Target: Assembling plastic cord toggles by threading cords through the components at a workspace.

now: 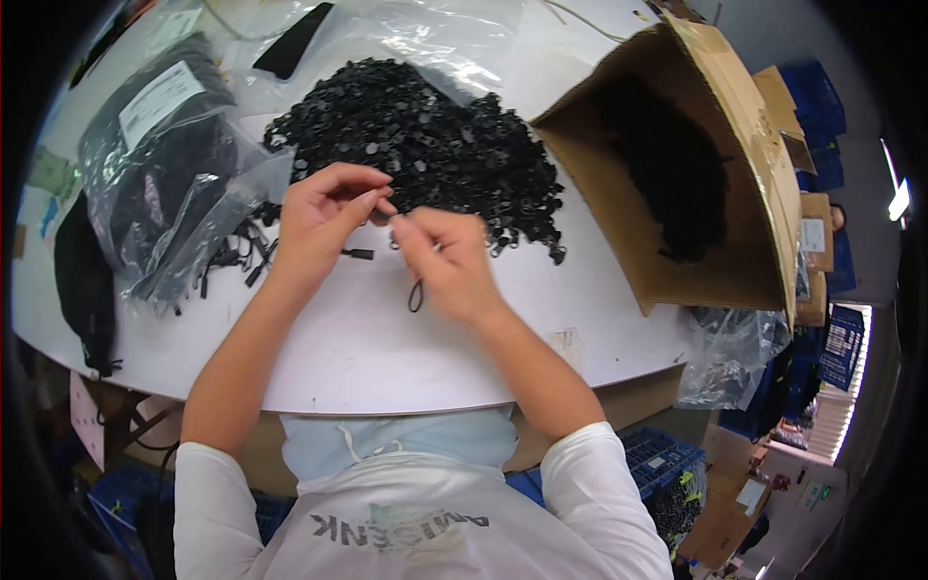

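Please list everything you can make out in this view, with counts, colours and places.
Table: one, white, below the hands
Small parts: uncountable heap, black, table centre
Cardboard box: one, brown, table right, black contents inside
Filled bag: one, clear, table left
Label: one, white, on that bag
Corded pieces: several, black, by the left forearm
Cord loop: one, black, hanging from the right hand
Flat piece: one, black, behind the heap
Loose plastic bag: one, clear, table's right edge
Crates: several, blue, right and lower right
Shirt: one, white, lower edge
Hands: two, bare, meeting before the heap
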`<state>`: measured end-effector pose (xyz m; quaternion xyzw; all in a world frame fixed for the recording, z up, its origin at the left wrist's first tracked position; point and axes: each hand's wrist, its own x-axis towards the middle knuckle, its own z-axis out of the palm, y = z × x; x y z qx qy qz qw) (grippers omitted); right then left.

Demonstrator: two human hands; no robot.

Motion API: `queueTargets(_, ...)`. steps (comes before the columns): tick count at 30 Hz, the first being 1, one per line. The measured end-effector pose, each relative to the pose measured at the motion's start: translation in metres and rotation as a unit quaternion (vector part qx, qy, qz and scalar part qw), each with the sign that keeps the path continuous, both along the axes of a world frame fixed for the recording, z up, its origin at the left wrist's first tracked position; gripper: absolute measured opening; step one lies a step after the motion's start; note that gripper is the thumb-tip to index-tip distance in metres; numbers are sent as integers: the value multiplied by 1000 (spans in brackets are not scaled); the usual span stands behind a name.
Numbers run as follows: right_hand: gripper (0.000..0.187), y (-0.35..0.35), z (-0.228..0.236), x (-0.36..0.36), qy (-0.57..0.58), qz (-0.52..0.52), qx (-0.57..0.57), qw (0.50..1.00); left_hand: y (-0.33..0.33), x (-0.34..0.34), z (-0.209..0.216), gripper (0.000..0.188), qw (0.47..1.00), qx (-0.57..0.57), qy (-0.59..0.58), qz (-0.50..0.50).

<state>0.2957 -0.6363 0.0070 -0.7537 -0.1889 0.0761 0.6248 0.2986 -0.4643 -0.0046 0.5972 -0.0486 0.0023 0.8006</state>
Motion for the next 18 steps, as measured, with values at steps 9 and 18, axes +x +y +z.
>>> queueTargets(9,23,-40,9,28,-243,-85,189,948,6,-6,-1,29,827,500,-259,4)
queueTargets(18,16,-27,2,25,-107,-47,21,993,1,-6,-3,22,780,568,-260,-38)
